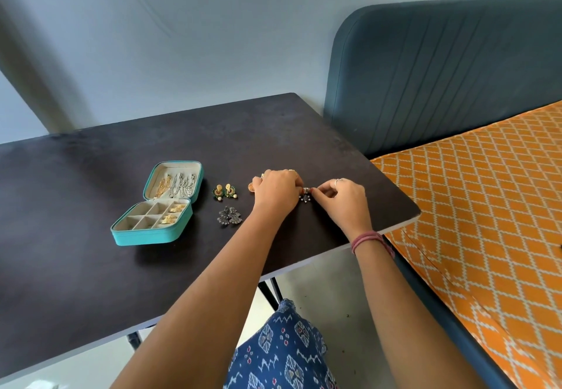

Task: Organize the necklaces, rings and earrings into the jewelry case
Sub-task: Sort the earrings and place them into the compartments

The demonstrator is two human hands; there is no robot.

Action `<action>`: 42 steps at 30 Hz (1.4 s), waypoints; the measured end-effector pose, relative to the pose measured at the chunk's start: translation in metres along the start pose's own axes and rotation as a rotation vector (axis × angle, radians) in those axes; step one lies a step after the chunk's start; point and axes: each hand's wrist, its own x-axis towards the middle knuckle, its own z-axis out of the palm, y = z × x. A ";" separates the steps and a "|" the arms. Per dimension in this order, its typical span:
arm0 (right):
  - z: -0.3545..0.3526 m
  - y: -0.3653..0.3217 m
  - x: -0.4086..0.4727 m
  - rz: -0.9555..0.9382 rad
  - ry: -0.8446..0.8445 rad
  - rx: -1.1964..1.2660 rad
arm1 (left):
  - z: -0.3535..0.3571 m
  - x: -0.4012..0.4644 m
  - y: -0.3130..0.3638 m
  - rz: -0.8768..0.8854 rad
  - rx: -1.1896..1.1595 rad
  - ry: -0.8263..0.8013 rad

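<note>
A teal jewelry case [143, 235] lies open on the dark table [76, 261]. Gold and silver necklaces [178, 186] hang in its lid, and gold rings [174, 213] sit in the right-hand compartments. A pair of gold-green earrings [225, 191] and a pair of dark silver earrings [229, 216] lie right of the case. My left hand [276, 191] and my right hand [340, 200] meet over a small silver star-shaped earring [305, 196], both pinching it with curled fingers. A gold piece [251, 188] peeks out from behind my left hand.
The table's right edge runs close to my right wrist. A bed with an orange patterned cover [474, 221] and a dark teal headboard [441, 69] stands to the right. My knee in blue patterned cloth [282, 355] is below the table's front edge.
</note>
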 end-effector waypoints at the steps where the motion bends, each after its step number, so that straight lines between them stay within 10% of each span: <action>1: 0.000 0.001 0.001 -0.009 -0.005 0.014 | 0.000 -0.001 -0.001 -0.001 -0.013 0.012; 27: -0.056 -0.053 0.009 -0.130 -0.009 0.424 | -0.074 -0.031 -0.033 0.021 -0.849 0.097; 42: -0.061 -0.074 0.010 -0.111 -0.143 0.509 | -0.091 -0.036 -0.029 0.118 -0.543 0.044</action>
